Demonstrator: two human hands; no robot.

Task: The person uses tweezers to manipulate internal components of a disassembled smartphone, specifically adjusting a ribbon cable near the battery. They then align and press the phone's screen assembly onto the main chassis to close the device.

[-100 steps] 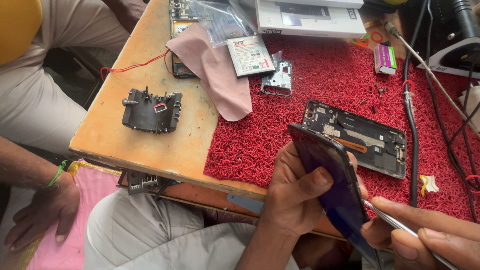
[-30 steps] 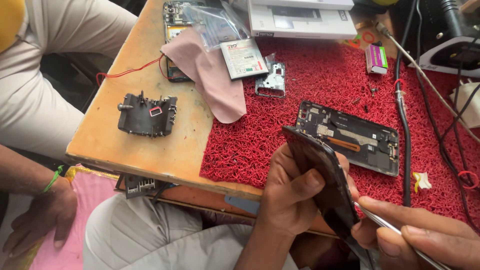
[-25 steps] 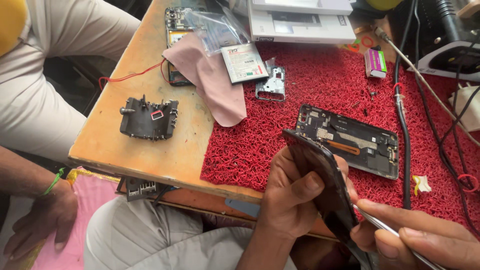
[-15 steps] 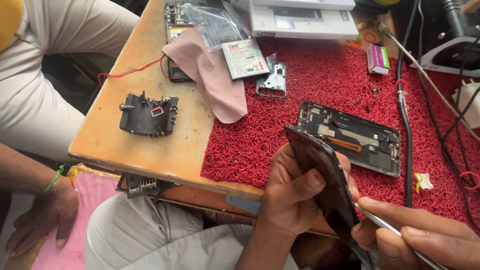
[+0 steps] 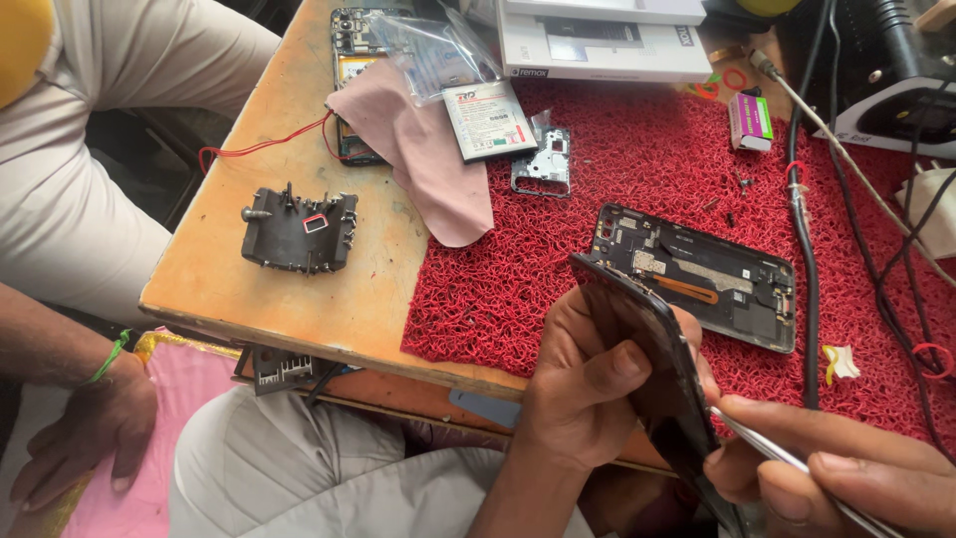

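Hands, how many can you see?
3: the person's left hand gripping the dark phone screen panel, the right hand holding thin metal tweezers, and another person's hand bottom left.

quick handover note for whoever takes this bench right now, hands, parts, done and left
Left hand grips the dark phone screen panel on edge above the bench front. Right hand pinches metal tweezers, tip at the panel's edge. The opened phone body lies face up on the red mat, board exposed. Done: panel is off the body. Left: panel still in hand, body still open, small metal bracket loose on the mat.
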